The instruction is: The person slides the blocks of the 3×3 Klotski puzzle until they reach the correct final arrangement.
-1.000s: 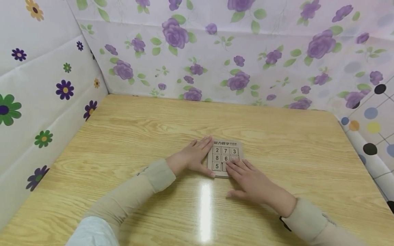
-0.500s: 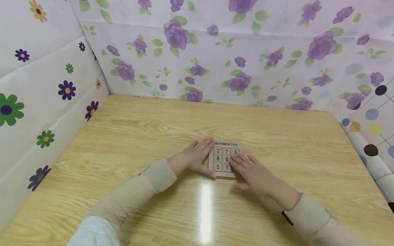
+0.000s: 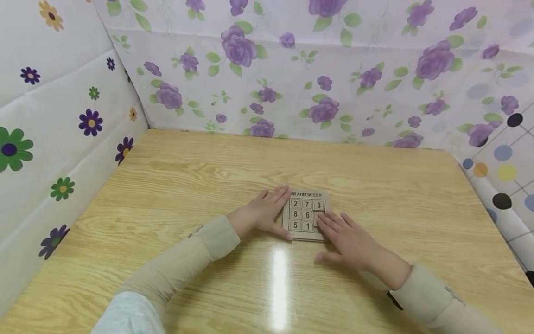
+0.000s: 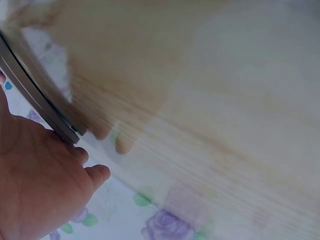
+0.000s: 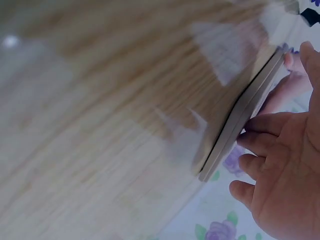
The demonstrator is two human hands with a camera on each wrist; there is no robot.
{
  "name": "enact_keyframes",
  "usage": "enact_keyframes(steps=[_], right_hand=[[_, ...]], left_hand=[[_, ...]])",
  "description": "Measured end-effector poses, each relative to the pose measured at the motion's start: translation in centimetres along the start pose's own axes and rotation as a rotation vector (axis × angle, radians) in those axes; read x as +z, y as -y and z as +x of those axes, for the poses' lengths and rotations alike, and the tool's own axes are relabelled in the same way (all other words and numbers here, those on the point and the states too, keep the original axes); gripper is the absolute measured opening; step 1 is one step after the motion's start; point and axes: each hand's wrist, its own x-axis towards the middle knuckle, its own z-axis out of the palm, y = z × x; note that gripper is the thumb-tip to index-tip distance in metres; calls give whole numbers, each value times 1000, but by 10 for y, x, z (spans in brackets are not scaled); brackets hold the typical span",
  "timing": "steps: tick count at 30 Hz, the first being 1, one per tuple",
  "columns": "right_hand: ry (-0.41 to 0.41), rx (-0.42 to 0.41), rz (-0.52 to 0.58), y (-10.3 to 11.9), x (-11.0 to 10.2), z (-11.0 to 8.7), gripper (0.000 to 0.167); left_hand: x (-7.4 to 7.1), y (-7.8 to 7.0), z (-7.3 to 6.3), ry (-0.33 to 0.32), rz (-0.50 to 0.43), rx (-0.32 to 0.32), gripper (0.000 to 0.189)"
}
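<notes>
A small wooden sliding number puzzle (image 3: 306, 214) lies flat on the table; tiles 2, 7, 3, 8, 6, 5 and 1 show. My left hand (image 3: 267, 211) lies flat against the puzzle's left edge, fingers straight, thumb by the near left corner. My right hand (image 3: 342, 234) rests its straight fingertips on the puzzle's lower right tiles and hides them. In the left wrist view, the left hand (image 4: 40, 185) touches the board's thin edge (image 4: 35, 95). The right wrist view has the right hand (image 5: 285, 170) beside the board's edge (image 5: 245, 115).
The light wooden table (image 3: 208, 171) is walled in by flowered sheets at the back (image 3: 292, 79) and left (image 3: 54, 130), and by a dotted sheet at the right (image 3: 505, 185). A glare streak (image 3: 278, 283) lies on the table near me.
My right hand has slid rightwards off the bottom middle square, and tile 1 now shows there. The left hand and the board have stayed put.
</notes>
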Motion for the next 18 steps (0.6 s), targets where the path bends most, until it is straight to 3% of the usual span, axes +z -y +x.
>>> enact_keyframes(steps=[11, 18], right_hand=[[-4, -31, -8, 8, -1, -12, 83], [-25, -45, 4, 2, -1, -11, 81]], left_hand=[[-1, 0, 0, 5, -13, -4, 126], [-2, -1, -1, 9, -14, -1, 125]])
